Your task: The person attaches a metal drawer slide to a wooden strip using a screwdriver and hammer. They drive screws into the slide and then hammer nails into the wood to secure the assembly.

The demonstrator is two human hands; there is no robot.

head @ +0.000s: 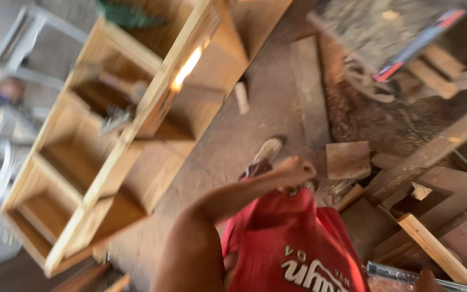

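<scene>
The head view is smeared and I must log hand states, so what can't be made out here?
- Left hand: motion blur hides the fingers; open or shut is unclear, and nothing shows in it.
- Right hand: cut off by the bottom edge near a metal bar.
- Items inside the wooden shelf: blurred beyond telling.
- Foot: partly hidden behind the left hand's forearm.

The whole view is smeared by motion blur. The left hand (294,172) is blurred, so its grip cannot be told. The right hand (427,281) is cut off by the bottom edge, only a tip being seen. The shelf unit (109,146) is cropped at the top, and small objects (115,120) inside it cannot be identified
</scene>
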